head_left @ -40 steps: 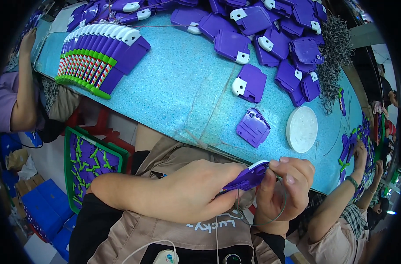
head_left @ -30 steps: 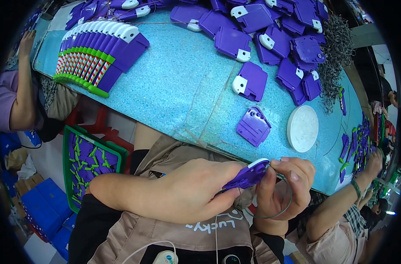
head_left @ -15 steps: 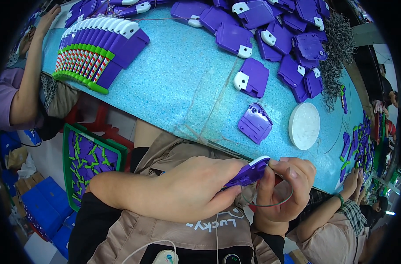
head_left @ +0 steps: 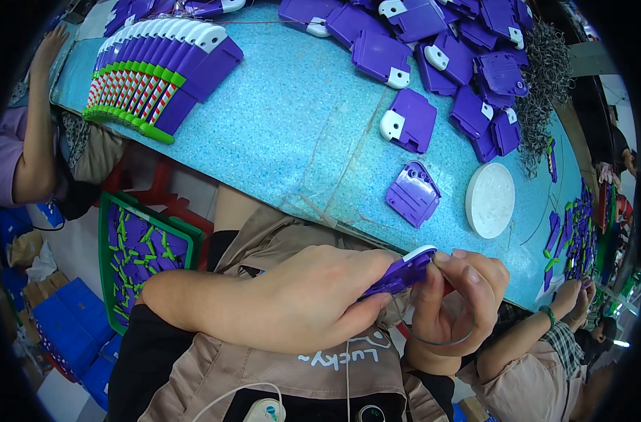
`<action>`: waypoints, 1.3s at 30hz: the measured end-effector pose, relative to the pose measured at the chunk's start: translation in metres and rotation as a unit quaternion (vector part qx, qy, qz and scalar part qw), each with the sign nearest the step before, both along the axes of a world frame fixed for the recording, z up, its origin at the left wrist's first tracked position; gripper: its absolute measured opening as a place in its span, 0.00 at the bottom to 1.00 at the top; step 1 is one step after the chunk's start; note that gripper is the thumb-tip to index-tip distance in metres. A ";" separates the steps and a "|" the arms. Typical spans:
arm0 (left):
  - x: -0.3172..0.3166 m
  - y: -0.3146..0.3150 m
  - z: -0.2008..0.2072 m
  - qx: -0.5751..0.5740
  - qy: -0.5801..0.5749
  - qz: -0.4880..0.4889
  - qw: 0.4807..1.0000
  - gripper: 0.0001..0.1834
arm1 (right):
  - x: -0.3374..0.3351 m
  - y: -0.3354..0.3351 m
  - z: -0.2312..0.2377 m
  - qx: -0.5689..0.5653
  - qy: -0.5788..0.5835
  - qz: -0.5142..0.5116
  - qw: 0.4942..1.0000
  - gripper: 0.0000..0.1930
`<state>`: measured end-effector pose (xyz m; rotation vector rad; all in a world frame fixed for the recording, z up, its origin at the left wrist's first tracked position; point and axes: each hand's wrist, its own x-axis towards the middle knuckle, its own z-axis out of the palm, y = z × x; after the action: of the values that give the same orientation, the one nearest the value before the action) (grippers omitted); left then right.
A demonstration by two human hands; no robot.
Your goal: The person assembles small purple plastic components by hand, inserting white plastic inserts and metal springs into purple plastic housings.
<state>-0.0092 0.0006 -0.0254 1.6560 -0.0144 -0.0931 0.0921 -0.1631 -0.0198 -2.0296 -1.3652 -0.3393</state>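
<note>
Over my lap, my left hand [head_left: 313, 295] grips a purple plastic shell [head_left: 398, 276] with a white edge strip, thumb below and fingers above. My right hand [head_left: 461, 302] meets the shell's right end, thumb and forefinger pinched together at the white strip. A thin dark wire [head_left: 439, 343] curves in a loop below my right fingers and back toward the shell. Whatever sits right at the fingertips is too small to make out. On the table edge ahead lies a loose purple half-shell [head_left: 413, 194], beside a round white dish [head_left: 491, 202].
Purple and white shells [head_left: 384, 60] are heaped at the far side, beside tangled grey wire rings [head_left: 547, 84]. A fanned row of assembled pieces [head_left: 159, 77] stands at the left. A green crate [head_left: 109, 281] of parts sits below. Co-workers' arms [head_left: 517, 344] flank me.
My hands stay nearly in place, the pinch still at the shell's end. The view has shifted slightly. The left co-worker's hand has moved down, and the right co-worker's hands have come together.
</note>
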 end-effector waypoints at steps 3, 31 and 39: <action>0.000 0.000 0.001 -0.007 -0.017 0.003 1.000 0.10 | 0.004 -0.001 0.003 0.014 0.039 0.002 0.999 0.19; -0.006 0.004 -0.001 0.003 -0.041 -0.031 0.999 0.14 | -0.002 0.003 -0.004 0.139 0.361 0.037 0.922 0.09; -0.005 0.008 0.001 -0.046 -0.041 -0.030 0.998 0.10 | 0.004 0.008 0.002 0.103 0.180 0.060 0.976 0.09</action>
<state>-0.0144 0.0084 -0.0240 1.5657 -0.1286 -0.0692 0.0956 -0.1551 -0.0182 -1.7280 -1.1678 -0.0507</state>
